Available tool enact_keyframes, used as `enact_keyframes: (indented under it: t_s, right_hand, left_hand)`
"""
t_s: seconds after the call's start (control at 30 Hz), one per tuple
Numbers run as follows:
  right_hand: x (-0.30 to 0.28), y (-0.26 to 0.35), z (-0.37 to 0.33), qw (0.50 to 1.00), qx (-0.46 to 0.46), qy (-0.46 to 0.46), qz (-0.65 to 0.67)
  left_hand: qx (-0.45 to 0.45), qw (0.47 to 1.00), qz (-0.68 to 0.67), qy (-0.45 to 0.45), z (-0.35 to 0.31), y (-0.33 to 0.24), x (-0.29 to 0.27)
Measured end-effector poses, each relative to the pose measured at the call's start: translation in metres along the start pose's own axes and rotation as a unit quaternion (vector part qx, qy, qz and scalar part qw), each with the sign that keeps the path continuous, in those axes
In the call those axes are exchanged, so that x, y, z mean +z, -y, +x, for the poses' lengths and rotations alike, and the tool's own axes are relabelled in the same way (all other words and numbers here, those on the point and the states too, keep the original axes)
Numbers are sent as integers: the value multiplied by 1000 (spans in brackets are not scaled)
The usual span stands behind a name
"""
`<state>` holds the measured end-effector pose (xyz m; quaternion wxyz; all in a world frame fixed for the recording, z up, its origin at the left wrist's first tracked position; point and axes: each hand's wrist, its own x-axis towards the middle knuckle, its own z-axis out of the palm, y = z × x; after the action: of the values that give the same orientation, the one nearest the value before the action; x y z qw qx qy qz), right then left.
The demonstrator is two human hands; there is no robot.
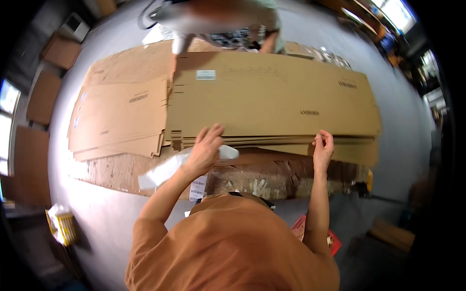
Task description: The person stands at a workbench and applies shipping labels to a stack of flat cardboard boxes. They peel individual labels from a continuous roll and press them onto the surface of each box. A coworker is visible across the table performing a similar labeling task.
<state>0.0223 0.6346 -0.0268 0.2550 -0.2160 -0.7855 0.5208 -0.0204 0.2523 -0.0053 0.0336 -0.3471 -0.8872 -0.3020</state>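
Observation:
A stack of flat brown cardboard sheets (262, 97) lies across the table, with a pale label (205, 74) on the top sheet. My left hand (208, 148) is at the stack's near edge, its fingers stretched over the cardboard. At the near right edge of the stack, my right hand (324, 148) has its fingers curled in toward the thumb; what they hold, if anything, does not show. A white paper strip (167, 169) passes under my left forearm. A strip of printed labels (197, 188) hangs at the table's near edge.
Another pile of flat cardboard (119, 116) lies on the left of the table (111, 172). Across from me stands a person (267, 29) with arms near the far edge. A red crate (335, 243) is low on my right; a yellow-and-white package (62, 225) is at lower left.

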Motion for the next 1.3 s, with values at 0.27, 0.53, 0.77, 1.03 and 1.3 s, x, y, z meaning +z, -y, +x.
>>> enact_keyframes:
  t_s: [0.27,0.53,0.77,1.03,1.3]
  right_hand:
    - [-48,-64,-6,994,13,-100,39]
    - [-44,-66,1,993,3,-104,-47]
    - [-63,-74,-4,995,-19,-69,-64]
    - [-111,-89,42,992,-44,-111,-30]
    - [-214,-136,154,934,107,-203,-274]
  left_hand:
    - [13,998,20,-64,15,-12,34]
    - [2,992,75,-100,14,-20,60]
    - [6,992,40,-118,19,-23,63]
    - [-14,991,48,-124,7,-24,62]
    - [-19,986,82,-143,15,-25,72]
